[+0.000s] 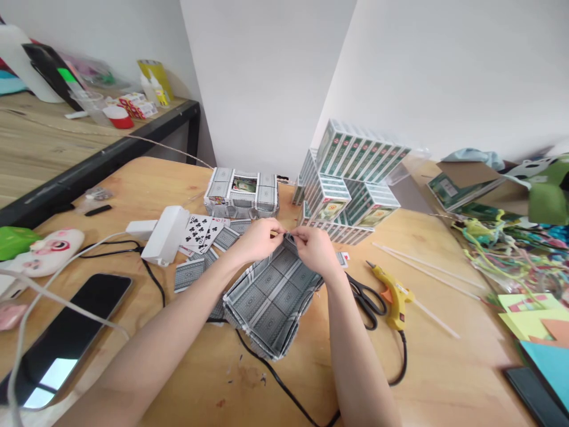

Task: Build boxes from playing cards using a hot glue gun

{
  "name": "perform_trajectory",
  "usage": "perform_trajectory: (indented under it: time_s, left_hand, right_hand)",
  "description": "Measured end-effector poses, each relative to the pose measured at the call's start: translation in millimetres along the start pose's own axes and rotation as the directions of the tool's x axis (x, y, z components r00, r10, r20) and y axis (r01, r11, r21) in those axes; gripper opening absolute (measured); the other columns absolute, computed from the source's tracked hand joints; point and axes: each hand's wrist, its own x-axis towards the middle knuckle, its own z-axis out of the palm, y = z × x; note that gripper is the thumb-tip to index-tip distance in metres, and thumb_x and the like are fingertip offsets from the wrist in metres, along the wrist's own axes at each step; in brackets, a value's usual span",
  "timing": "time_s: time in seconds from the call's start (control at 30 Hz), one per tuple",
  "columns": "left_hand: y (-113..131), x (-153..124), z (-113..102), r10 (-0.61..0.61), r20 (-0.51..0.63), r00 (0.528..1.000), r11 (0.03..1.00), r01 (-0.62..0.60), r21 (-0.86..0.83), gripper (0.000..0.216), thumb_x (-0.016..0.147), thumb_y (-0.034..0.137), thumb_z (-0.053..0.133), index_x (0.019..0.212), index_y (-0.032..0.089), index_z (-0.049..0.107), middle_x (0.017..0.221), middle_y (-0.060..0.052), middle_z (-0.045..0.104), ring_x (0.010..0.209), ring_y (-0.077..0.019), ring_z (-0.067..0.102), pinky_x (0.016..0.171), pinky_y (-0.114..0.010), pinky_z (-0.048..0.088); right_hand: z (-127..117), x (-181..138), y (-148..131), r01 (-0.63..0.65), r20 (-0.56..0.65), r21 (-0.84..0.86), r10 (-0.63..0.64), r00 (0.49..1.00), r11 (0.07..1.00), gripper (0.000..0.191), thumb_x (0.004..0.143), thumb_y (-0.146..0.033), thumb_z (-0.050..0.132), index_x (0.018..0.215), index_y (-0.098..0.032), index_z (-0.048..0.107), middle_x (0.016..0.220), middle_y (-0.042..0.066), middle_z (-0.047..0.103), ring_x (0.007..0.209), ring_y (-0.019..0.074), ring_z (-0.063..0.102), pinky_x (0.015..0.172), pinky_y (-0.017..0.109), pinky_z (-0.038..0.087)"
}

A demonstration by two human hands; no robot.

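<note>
An open box built of grey-patterned playing cards (273, 284) lies on the table in front of me, tilted, with low folded walls. At its far edge my left hand (265, 235) is closed in a pinch. My right hand (315, 248) pinches the same edge from the right, its fingertips almost touching the left ones. What exactly lies between the fingertips is too small to make out. Loose playing cards (200, 233) are spread left of the box, some face up. Behind them stands another card-built box (242, 204) with an opening on top.
Stacked packs of cards (362, 154) rise behind my right hand. Black scissors (367, 302), a yellow glue gun (395, 293) and glue sticks (438, 317) lie to the right. A phone (66, 338), a white power adapter (164, 234) and cables are on the left.
</note>
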Motion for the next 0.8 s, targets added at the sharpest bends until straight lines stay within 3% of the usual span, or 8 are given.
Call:
perform_trajectory:
  time_s: [0.2,0.33,0.53,0.6,0.73,0.8]
  left_hand:
    - [-0.5,0.7,0.6,0.004,-0.011,1.0,1.0,-0.004,-0.025,0.022,0.076,0.015,0.05,0.084,0.012,0.07,0.096,-0.009,0.069,0.083,-0.0175,0.064,0.077,-0.027,0.05]
    - [-6.1,1.5,-1.4,-0.013,0.021,1.0,0.991,0.016,-0.135,0.021,0.074,0.016,0.053,0.083,0.012,0.071,0.091,-0.008,0.071,0.082,-0.0175,0.065,0.076,-0.027,0.049]
    - [-12.6,3.2,-14.2,-0.016,0.202,0.979,0.956,0.074,-0.283,0.026,0.079,0.031,0.054,0.089,0.016,0.072,0.093,-0.005,0.072,0.092,-0.0194,0.063,0.084,-0.031,0.047]
    - [-8.9,1.7,-24.4,-0.029,0.218,0.975,0.967,0.083,-0.241,0.028,0.08,0.033,0.052,0.093,0.017,0.072,0.098,-0.005,0.071,0.094,-0.0192,0.062,0.083,-0.031,0.047]
    - [5.6,-10.4,-48.3,-0.144,0.139,0.98,0.988,0.135,0.07,0.028,0.076,0.033,0.056,0.095,0.02,0.071,0.097,-0.003,0.072,0.086,-0.0189,0.064,0.075,-0.027,0.046]
    - [13.7,-20.6,-56.9,-0.139,0.242,0.96,0.984,0.107,0.143,0.023,0.07,0.034,0.061,0.086,0.022,0.072,0.083,-0.002,0.072,0.073,-0.0172,0.063,0.066,-0.024,0.044]
  right_hand:
    - [-0.3,-0.2,0.0,0.0,0.006,-0.011,0.0,1.0,1.0,0.025,0.079,-0.009,0.049,0.087,-0.019,0.07,0.083,0.004,0.074,0.079,0.0195,0.068,0.072,0.025,0.047]
    - [0.2,0.5,-1.2,-0.028,0.021,-0.002,0.028,0.999,1.0,0.026,0.08,-0.01,0.047,0.088,-0.018,0.07,0.084,0.005,0.073,0.08,0.0197,0.067,0.072,0.026,0.048]
    - [3.0,1.3,0.4,-0.043,0.046,0.071,0.04,0.998,0.997,0.028,0.082,-0.012,0.048,0.097,-0.02,0.069,0.095,0.005,0.072,0.089,0.018,0.067,0.081,0.027,0.049]
    - [2.6,0.5,1.2,-0.015,0.055,0.103,0.009,0.998,0.995,0.033,0.081,-0.01,0.048,0.107,-0.021,0.066,0.103,0.004,0.071,0.094,0.017,0.066,0.084,0.027,0.049]
    - [0.3,-1.5,-0.4,0.037,0.053,0.104,-0.043,0.998,0.994,0.039,0.08,-0.007,0.047,0.111,-0.023,0.064,0.112,0.003,0.068,0.104,0.0169,0.063,0.091,0.028,0.046]
    - [-0.2,-1.9,-2.1,0.039,0.058,0.069,-0.043,0.997,0.997,0.034,0.081,-0.009,0.049,0.106,-0.023,0.067,0.109,0.003,0.069,0.103,0.018,0.063,0.092,0.029,0.046]
